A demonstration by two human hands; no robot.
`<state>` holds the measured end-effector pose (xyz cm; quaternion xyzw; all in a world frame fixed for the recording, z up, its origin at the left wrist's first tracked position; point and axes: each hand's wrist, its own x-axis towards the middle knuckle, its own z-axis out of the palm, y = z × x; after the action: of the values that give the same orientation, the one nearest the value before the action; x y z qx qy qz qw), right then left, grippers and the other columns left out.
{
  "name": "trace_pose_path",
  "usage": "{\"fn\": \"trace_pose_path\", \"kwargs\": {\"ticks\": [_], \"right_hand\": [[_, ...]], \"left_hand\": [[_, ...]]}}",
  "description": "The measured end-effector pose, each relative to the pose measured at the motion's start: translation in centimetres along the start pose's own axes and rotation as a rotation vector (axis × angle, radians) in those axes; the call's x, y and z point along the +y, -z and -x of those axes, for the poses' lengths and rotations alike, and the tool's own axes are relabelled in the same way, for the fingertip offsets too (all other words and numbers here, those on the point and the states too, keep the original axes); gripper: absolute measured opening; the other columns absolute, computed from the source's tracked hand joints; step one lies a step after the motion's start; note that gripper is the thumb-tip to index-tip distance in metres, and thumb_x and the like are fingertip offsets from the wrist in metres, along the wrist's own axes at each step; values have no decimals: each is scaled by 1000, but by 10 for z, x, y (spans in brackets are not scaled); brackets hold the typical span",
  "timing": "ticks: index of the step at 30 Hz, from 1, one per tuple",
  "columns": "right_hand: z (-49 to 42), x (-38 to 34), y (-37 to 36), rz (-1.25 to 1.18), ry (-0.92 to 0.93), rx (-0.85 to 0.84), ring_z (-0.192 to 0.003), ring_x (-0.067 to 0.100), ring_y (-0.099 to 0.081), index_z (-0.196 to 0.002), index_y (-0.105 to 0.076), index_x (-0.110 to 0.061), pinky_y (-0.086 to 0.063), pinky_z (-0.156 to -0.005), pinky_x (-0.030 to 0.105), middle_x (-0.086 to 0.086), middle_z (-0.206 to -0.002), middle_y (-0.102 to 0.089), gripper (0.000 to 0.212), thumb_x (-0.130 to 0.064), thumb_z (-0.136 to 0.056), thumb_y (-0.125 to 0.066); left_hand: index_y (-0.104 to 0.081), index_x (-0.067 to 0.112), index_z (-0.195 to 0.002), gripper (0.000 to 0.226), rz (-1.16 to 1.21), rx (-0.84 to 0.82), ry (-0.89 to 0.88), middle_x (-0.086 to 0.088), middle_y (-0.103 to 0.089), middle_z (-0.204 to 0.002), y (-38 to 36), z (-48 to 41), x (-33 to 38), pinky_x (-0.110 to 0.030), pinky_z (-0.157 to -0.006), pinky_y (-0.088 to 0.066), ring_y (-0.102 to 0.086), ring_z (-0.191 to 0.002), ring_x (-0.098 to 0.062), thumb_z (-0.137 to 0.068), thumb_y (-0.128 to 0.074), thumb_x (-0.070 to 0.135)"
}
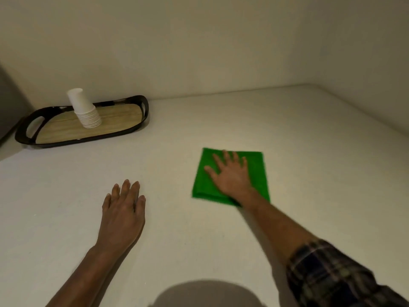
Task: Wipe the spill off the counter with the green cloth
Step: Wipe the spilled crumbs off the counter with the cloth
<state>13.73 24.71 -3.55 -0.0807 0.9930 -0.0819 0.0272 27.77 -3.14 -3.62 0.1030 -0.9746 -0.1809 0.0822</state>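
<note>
A folded green cloth (257,171) lies flat on the white counter (177,151), right of centre. My right hand (231,173) presses on top of it, palm down with fingers spread. My left hand (122,210) rests flat on the bare counter to the left of the cloth, fingers together, holding nothing. No spill shows on the counter surface; whatever is under the cloth is hidden.
A black-rimmed tray (28,140) with a wooden bottom stands at the back left, carrying an upside-down stack of white paper cups (85,111). Walls close off the counter at the back and right. A dark panel (8,107) is at the far left.
</note>
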Motion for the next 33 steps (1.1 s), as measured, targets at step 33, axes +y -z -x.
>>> {"fn": "trace_pose_path", "kwargs": {"ticks": [33], "right_hand": [[216,-68,-26,-44,296,25,-155,30,3,-156,-16,-40,3,-123,57,2,-167,-4,74,-79,-94,-6]], "left_hand": [[-36,17,-152,51,-1,26,19,-13,-28,-164,29,36,-27,-50,-125,-13,-17,-154,-34,-104,-32,34]]}}
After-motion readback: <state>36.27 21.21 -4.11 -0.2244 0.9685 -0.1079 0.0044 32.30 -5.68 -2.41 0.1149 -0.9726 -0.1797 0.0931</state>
